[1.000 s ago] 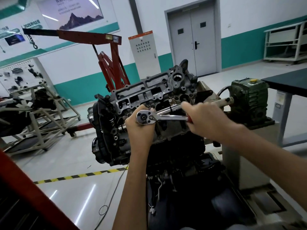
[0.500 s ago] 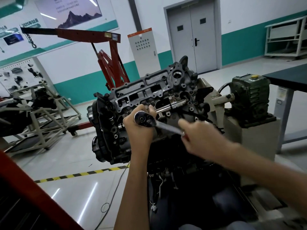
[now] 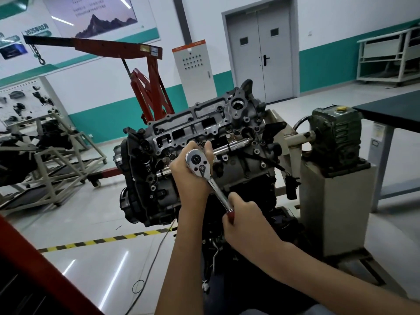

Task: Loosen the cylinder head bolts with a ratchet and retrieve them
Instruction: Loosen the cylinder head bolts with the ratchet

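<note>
My left fingers [image 3: 208, 147] curl round the head of the ratchet [image 3: 199, 163], the left hand [image 3: 189, 178] cupping it against the cylinder head [image 3: 204, 123] at the centre of the frame. My right hand [image 3: 247, 226] grips the red handle end just lower right of centre, so the shaft slants down to the right. The bolt under the socket is hidden from me. A green gearbox [image 3: 336, 133] sits at right, a red hoist [image 3: 150, 87] upper left
</note>
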